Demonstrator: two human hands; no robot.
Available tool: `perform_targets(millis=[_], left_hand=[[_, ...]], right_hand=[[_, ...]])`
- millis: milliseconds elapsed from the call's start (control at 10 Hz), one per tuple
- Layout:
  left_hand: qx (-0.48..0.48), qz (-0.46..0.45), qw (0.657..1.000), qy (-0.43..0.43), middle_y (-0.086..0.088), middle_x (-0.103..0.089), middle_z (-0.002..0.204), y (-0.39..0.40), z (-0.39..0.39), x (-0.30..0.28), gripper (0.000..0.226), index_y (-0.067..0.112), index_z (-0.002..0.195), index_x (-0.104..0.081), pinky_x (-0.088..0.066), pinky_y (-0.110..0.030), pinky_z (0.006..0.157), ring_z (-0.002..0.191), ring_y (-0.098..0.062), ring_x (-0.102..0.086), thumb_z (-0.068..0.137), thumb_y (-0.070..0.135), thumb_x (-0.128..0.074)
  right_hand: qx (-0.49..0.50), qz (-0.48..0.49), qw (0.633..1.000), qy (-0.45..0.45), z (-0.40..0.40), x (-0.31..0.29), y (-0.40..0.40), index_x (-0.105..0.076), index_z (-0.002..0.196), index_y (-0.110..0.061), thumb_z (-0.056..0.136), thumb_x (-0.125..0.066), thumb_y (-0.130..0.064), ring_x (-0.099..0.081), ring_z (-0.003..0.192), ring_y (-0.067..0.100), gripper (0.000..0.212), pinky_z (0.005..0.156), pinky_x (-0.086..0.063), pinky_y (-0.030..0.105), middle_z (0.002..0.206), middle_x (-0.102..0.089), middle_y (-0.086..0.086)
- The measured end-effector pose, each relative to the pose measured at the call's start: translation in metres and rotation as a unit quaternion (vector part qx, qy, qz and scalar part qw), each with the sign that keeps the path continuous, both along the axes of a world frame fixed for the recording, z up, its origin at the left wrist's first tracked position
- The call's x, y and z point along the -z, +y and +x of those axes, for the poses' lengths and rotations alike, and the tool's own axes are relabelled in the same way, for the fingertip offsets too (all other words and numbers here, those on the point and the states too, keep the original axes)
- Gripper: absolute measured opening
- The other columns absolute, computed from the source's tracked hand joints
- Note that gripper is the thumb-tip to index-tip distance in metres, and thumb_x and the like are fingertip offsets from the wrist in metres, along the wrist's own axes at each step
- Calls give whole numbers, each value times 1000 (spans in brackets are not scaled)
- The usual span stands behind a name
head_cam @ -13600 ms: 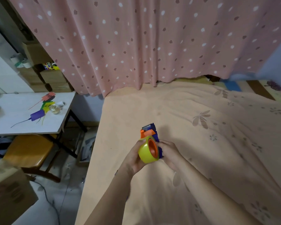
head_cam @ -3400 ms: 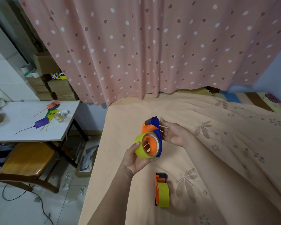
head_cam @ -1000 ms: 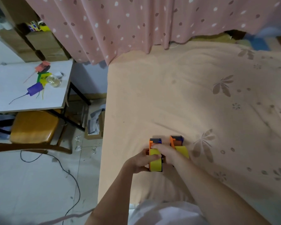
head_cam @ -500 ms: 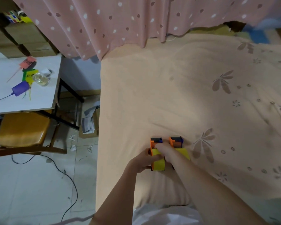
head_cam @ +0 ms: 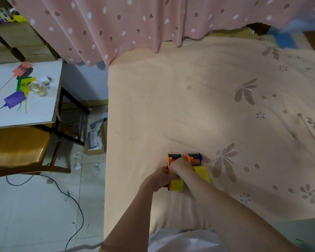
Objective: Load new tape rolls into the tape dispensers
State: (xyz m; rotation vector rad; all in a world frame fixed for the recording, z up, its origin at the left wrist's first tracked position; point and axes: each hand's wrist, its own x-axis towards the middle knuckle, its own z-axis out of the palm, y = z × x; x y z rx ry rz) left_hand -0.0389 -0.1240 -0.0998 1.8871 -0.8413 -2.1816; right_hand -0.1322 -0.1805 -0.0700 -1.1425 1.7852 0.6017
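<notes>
Both hands are on the nearer-left dispenser (head_cam: pixel 174 171) on the bed (head_cam: pixel 171 106): left hand (head_cam: pixel 160 178) grips its side, right hand (head_cam: pixel 180 165) curls over the top. Second dispenser (head_cam: pixel 198 166) sits just beside it on the right, parallel, both noses pointing away, each looks loaded with yellow tape.

The dispenser (head_cam: pixel 174 171) that was held up over the bed (head_cam: pixel 171 99) is now set down near the bed's front edge, just beside the second dispenser (head_cam: pixel 197 166). It is gripped by the left hand (head_cam: pixel 159 179) and covered from above by the right hand (head_cam: pixel 180 166), no longer lifted.
</notes>
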Motion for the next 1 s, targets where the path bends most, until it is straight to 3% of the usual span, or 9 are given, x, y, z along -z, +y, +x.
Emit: perform_targets(millis=[200,300,400,500,600,700,800,900,1000], left_hand=[[28,-27,997,-60,-7,-70,119,2,-10,0,72,14,123,-65,-55,-43,97,111,-26,-64,62,50,-79],[34,-10,996,-78,-3,-61,119,2,-12,-2,58,12,128,-56,-54,-38,89,114,-26,-59,82,44,-74],[17,9,997,-78,-4,-58,119,4,-12,-5,56,9,132,-51,-53,-39,95,118,-26,-57,88,37,-72],[-13,18,998,-59,-7,-61,125,7,-13,-10,66,6,132,-51,-53,-43,98,118,-27,-60,81,39,-76],[-19,19,999,-44,-8,-57,134,7,-12,-16,86,6,134,-47,-53,-44,97,120,-27,-58,69,52,-79],[-11,13,999,-43,-6,-55,134,5,-14,-30,73,6,137,-45,-47,-47,106,123,-29,-55,85,52,-68],[-1,-2,996,-85,-12,-49,139,0,-14,-49,75,5,139,-44,-46,-46,103,129,-34,-48,88,58,-61],[-7,-32,991,-132,-14,-43,150,-9,-16,-75,75,6,145,-41,-43,-46,107,133,-35,-45,92,57,-54],[-16,-90,980,-176,-13,-36,157,-20,-20,-107,63,4,152,-33,-37,-41,109,140,-34,-38,104,45,-38]], right_hand=[[-15,8,1000,6,-3,-7,3,-52,135,-3,100,-49,-31,-59,120,27,45,99,-47,32,130,-62,13],[-41,11,999,5,-3,-7,8,-57,131,-6,100,-46,-31,-63,99,24,41,81,-46,30,113,-65,9],[-22,-3,1000,8,-4,-9,10,-58,129,-6,100,-43,-23,-53,68,19,37,62,-41,27,82,-54,6],[12,-11,1000,-3,-5,-19,11,-43,141,-4,101,-41,-19,-62,94,25,43,69,-46,29,111,-63,10],[24,-44,999,-18,-8,-32,9,-47,139,-4,99,-43,-19,-59,92,26,42,69,-46,30,126,-64,13],[14,-63,997,-32,-15,-48,7,-65,108,-4,94,-49,-17,-61,88,28,25,73,-48,32,104,-70,15],[40,-81,995,-52,-27,-68,2,-60,89,-2,90,-51,-13,-63,78,32,14,74,-57,37,86,-64,18],[43,-140,987,-69,-46,-86,-10,-55,86,-4,90,-48,-14,-67,87,34,12,72,-54,33,90,-64,15],[36,-184,980,-68,-70,-110,-16,-52,97,-4,93,-44,-14,-67,106,36,13,72,-47,30,112,-66,19]])
